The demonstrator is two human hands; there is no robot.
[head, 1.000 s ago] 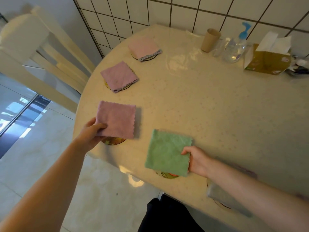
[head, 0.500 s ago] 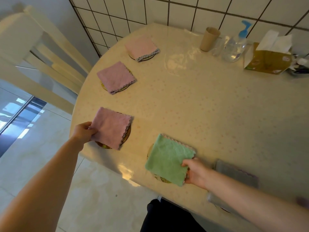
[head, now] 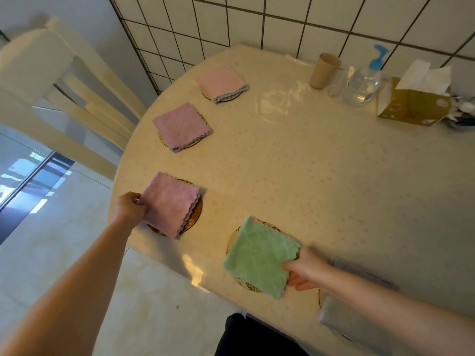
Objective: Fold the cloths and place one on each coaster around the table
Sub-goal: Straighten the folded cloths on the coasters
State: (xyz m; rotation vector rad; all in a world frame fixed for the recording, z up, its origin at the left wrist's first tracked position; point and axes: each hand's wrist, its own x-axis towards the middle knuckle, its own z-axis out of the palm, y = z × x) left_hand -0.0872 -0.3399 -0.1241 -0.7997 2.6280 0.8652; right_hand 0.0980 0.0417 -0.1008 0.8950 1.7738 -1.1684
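Note:
My left hand [head: 128, 208] pinches the left edge of a folded pink cloth [head: 171, 204] that lies over a round coaster [head: 194, 217] near the table's left rim. My right hand [head: 307, 269] grips the right corner of a folded green cloth [head: 259, 256] resting over another coaster [head: 232, 242] at the front edge. Two more folded pink cloths [head: 181, 125] [head: 221, 82] sit on coasters farther back along the left rim. A folded grey cloth [head: 352, 309] lies on a coaster under my right forearm, partly hidden.
The round cream table [head: 308, 176] stands against a tiled wall. At the back right are a paper cup [head: 324, 70], a pump bottle [head: 366, 83] and a tissue box [head: 413, 101]. A cream chair [head: 64, 93] stands at the left.
Both cloths have come down from above the table onto their coasters. My hands have stayed on the cloth edges, and the view has shifted slightly closer.

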